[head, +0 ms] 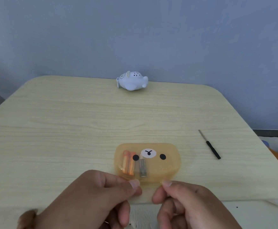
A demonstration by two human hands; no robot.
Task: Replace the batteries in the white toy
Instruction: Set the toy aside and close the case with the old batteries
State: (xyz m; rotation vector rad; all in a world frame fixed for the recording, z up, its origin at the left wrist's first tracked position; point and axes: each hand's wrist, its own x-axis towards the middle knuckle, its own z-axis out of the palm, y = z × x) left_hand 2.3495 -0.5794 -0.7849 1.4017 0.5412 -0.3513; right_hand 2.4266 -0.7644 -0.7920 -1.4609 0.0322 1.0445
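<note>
Orange translucent plastic case with a bear face lies near-centre on the pale wood-grain table, with two orange batteries and one grey battery in its left half. Left hand and right hand each pinch its near rim with thumb and curled fingers. White plastic toy sits at the far edge; slim black-handled screwdriver lies right.

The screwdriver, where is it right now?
In the head view the screwdriver lies on the right side of the table, to the right of the orange bear-face case.

soft, even, dimmish light, faint shadows, wide-angle bowing at the edges, overall slight blur.
</note>
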